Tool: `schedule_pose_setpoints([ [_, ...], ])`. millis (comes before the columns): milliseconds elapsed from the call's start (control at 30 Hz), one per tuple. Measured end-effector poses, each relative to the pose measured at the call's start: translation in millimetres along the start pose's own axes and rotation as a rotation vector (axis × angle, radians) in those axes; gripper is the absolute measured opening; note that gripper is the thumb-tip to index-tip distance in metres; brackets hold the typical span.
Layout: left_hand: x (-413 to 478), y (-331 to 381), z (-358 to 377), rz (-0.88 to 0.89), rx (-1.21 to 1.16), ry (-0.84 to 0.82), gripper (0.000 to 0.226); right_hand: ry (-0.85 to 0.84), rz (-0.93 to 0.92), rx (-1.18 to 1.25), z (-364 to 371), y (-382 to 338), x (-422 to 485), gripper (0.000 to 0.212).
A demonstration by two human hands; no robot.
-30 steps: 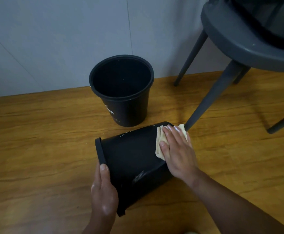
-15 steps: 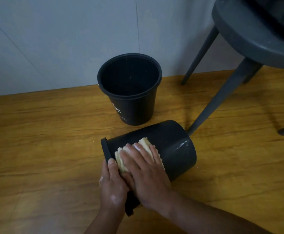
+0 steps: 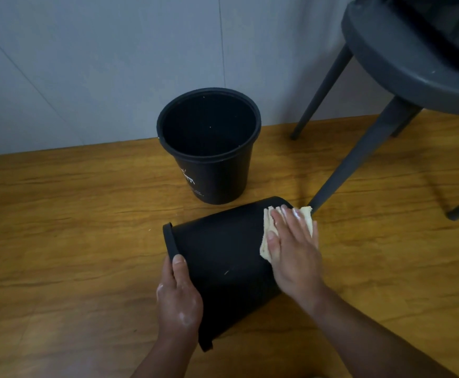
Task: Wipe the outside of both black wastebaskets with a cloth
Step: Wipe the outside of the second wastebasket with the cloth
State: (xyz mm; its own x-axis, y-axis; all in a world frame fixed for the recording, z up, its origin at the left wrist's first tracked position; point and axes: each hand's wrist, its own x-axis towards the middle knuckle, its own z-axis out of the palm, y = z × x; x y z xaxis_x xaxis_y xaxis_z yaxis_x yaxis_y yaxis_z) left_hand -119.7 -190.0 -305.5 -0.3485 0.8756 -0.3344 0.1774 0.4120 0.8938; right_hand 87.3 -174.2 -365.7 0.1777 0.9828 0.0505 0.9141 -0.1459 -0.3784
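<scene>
We've got the first round black plastic wastebasket [image 3: 222, 257] tipped on its side on the wood-grain floor [image 3: 59, 241], rim toward our left, base end toward the grey chair leg [image 3: 359, 159]. Our left hand [image 3: 177, 301] is curled round the rim edge, thumb on top, bracing it; the other fingers are hidden behind the rim, so we can't tell how tight the grip is. Our right hand [image 3: 293, 249] lies flat, fingers spread, pressing a folded pale-yellow cloth [image 3: 269, 230] onto the wall near the base end. It's not gripped, just pinned under palm & fingers.

Progress, as we judge it: we're mid-wipe on basket no. 1. The upper side looks matte & mostly clean w/ one small pale mark mid-wall. The underside touching the floor isn't visible, so it prob. still needs a roll & wipe.

The second black plastic wastebasket w/ a small white print [image 3: 212, 156] stands upright just behind, near the wall, w/ neither hand on it. We'd call that one still to do, so roughly under half done overall.
</scene>
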Motion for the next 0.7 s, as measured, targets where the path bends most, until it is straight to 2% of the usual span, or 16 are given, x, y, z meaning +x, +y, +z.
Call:
schedule_pose_setpoints([
  [67,-1.0,0.1,0.7,0.009,0.019,0.018,0.034,-0.046,-0.109,-0.075,6.3,-29.4,-18.9,0.058],
  [200,0.6,-2.9,0.8,0.019,0.065,0.044,0.041,-0.089,-0.558,-0.035,21.1,-66.9,-60.2,0.057],
  [300,3.1,-6.8,-0.5,0.024,0.066,0.034,0.04,-0.105,-0.629,-0.04,21.1,-57.0,-56.9,0.059],
  [367,3.3,-6.9,-1.0,0.014,0.055,0.025,0.037,-0.104,-0.529,-0.008,18.6,-37.9,-49.0,0.061],
  [500,1.9,-2.7,-1.0,0.02,0.038,0.006,0.033,0.007,-0.164,0.094,8.4,17.8,-19.4,0.052],
  [600,-0.4,-1.8,0.2,0.011,0.028,0.003,0.032,0.08,-0.047,0.128,6.1,30.9,-3.6,0.056],
  [700,-1.4,-2.2,0.6,0.01,0.036,0.007,0.03,0.099,0.003,0.094,8.9,5.1,-11.3,0.055],
])
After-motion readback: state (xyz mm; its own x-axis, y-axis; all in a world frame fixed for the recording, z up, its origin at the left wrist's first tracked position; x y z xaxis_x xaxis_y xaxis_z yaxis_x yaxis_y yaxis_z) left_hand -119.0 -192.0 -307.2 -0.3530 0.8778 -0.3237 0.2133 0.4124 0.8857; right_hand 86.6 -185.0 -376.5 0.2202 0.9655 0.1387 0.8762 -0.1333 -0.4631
